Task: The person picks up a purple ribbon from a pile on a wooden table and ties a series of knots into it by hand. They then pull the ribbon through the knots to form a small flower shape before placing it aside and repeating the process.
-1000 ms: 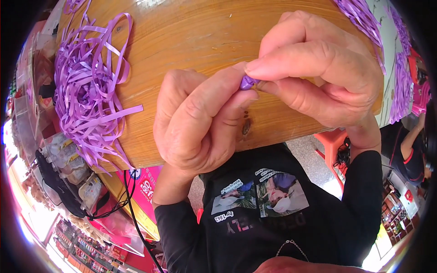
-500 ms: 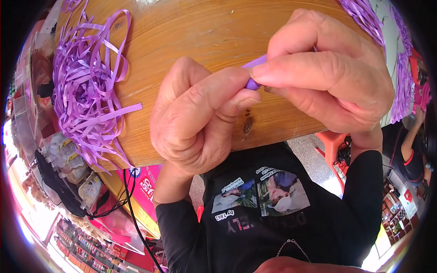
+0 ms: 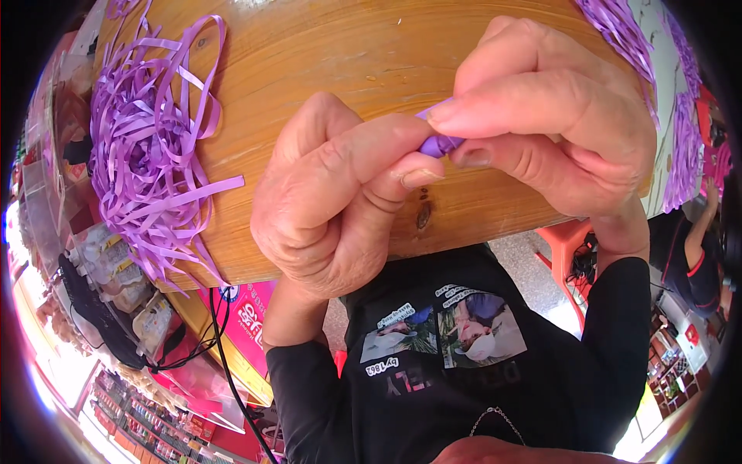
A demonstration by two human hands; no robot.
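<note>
— So, from the left: what's on that side?

— A loose heap of thin purple ribbon strips lies at the left edge of the round varnished wooden surface, several strands hanging over the rim. Clear packets and a black cable sit below the edge.

— And the hands?

— The left hand is curled, its thumb and forefinger pinched on a small folded piece of purple ribbon, held above the near edge of the surface. The right hand meets it from the other side, fingers closed narrow on the same piece, a short tail poking up behind the forefinger.

— Anything different from a moment ago?

— Half a second back a pale tail stuck out further above the fingers; now most of it is tucked in and the pinch looks tighter. I'd judge the fold has been pressed down one more turn.

— Far right?

— More purple strips along the right edge of the surface, a red plastic stool and another person's sleeve beyond.
</note>
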